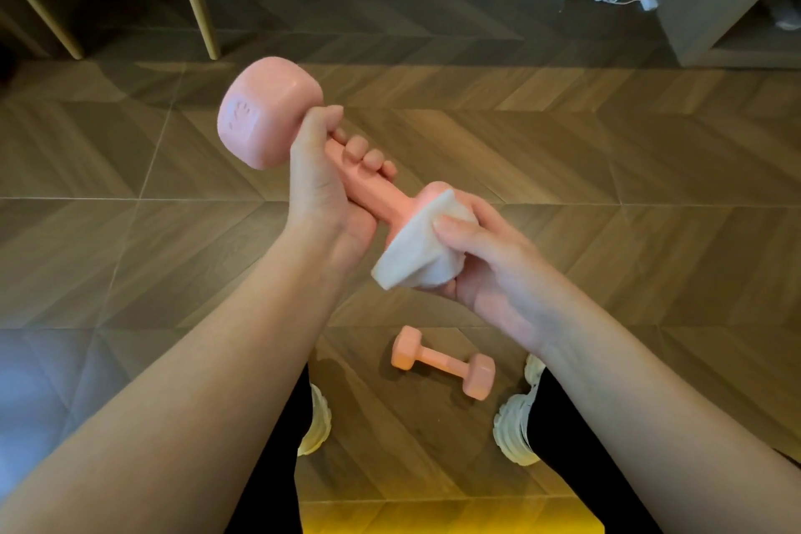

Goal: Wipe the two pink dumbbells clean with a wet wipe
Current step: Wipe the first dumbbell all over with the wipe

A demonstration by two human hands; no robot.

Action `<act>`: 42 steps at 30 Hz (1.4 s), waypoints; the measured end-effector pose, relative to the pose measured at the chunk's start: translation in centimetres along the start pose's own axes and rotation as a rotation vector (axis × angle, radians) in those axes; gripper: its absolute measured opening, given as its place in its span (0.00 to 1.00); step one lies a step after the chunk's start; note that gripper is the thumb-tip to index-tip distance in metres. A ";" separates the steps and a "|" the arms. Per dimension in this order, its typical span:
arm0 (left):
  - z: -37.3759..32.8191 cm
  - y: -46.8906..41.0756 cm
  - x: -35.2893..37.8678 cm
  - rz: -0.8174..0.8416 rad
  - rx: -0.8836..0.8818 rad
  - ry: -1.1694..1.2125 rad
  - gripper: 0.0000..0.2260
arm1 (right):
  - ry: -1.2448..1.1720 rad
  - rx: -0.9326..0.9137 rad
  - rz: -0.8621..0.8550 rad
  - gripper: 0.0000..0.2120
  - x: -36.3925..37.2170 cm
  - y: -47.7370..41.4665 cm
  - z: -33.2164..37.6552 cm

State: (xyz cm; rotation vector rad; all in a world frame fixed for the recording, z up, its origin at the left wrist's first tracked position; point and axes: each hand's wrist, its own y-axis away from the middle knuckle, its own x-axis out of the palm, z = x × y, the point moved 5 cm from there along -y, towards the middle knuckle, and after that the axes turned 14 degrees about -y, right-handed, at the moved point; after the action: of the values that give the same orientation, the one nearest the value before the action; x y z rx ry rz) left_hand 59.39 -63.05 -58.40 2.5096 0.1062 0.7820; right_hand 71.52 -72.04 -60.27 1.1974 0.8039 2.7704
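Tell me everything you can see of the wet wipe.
The wet wipe is a white, soft-looking sheet, bunched and creased. It is wrapped over the near head of the raised pink dumbbell, in mid-air. The right hand grips it, thumb pressing on top, fingers beneath. One loose corner hangs free at the lower left.

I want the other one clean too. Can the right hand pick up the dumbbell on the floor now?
Probably not yet: the right hand is busy holding the wet wipe on the held dumbbell. The floor dumbbell lies uncovered between the shoes.
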 end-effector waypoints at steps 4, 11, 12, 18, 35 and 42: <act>0.3 0.1 0.0 -0.004 0.006 -0.028 0.13 | 0.138 -0.078 -0.123 0.25 -0.2 -0.2 -0.1; -0.8 -0.2 0.0 -0.020 0.022 0.015 0.13 | 0.053 -0.068 0.109 0.23 0.9 0.0 0.6; -0.8 -0.2 -0.1 -0.024 0.019 0.022 0.14 | 0.047 -0.065 0.133 0.23 0.9 0.0 0.6; -0.4 0.0 0.1 0.025 0.039 -0.016 0.13 | 0.172 -0.104 -0.072 0.26 0.1 -0.3 -0.2; -0.8 0.2 0.3 0.051 0.089 0.011 0.13 | -0.076 0.066 0.098 0.26 0.7 0.1 0.5; -0.5 0.2 0.3 0.001 0.069 -0.045 0.16 | 0.094 -0.071 -0.076 0.24 -0.1 -0.6 0.2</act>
State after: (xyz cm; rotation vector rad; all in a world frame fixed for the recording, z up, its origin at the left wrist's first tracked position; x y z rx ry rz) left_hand 59.39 -62.98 -57.79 2.5908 0.1185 0.7340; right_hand 71.60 -71.44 -60.51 1.0100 0.7338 2.7860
